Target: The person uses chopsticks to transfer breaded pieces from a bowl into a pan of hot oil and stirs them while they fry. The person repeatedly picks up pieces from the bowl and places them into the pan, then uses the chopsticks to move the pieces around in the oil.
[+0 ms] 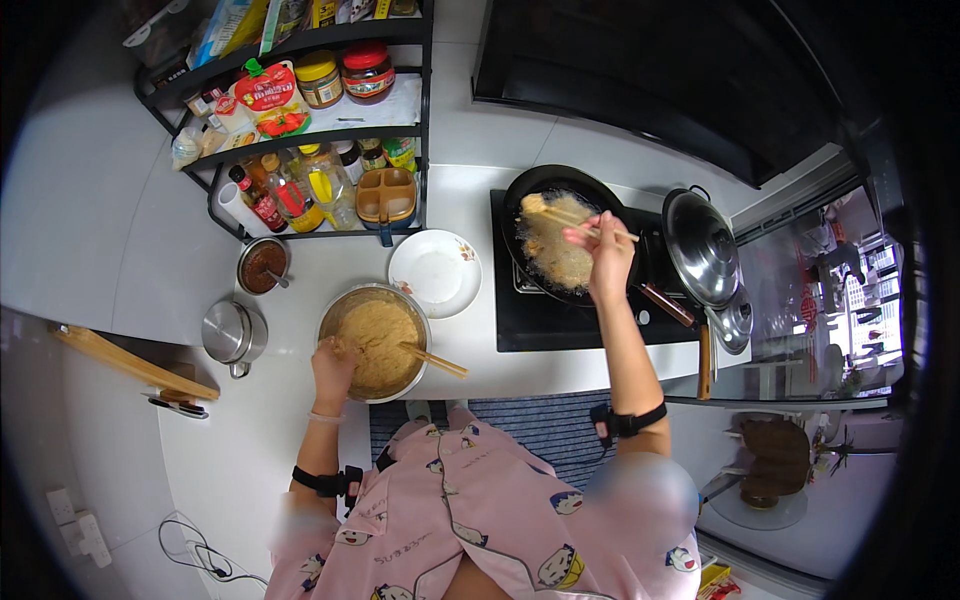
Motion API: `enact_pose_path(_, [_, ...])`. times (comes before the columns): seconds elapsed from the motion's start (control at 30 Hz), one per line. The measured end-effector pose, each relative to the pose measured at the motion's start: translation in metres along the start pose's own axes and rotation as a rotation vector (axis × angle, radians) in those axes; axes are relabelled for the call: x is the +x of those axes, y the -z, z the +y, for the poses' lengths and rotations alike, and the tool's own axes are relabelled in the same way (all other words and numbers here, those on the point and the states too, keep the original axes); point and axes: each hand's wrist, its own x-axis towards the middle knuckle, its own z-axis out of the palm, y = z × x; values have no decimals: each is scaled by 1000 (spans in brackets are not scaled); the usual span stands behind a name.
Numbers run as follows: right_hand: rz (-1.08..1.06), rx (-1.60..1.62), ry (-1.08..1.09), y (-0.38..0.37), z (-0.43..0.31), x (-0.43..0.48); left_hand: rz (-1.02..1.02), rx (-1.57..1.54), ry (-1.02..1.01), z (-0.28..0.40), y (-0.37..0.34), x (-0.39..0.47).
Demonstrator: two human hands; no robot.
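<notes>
My right hand grips a pair of wooden chopsticks over a black wok on the cooktop. At the chopstick tips is a pale golden lump of food, near the wok's left wall. Bubbling oil foams beneath. My left hand reaches over the left rim of a steel bowl, its fingertips coated with the beige batter-like mixture; whether they close on a portion is hidden. A second pair of chopsticks rests in that bowl, sticking out to the right.
Between bowl and cooktop sits a white plate. A small bowl of reddish-brown sauce and a lidded steel pot stand to the left. Behind is a black rack of jars and bottles. A steel wok lid lies right of the wok.
</notes>
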Motion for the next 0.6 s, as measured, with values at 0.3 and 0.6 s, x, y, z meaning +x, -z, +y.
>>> enact_pose_path(0.3, [-1, -663, 48, 15, 78, 113, -242, 89, 153, 9, -4, -8])
enact_pose_path(0.6, [-4, -678, -54, 4, 95, 172, -311, 62, 138, 3, -3, -13])
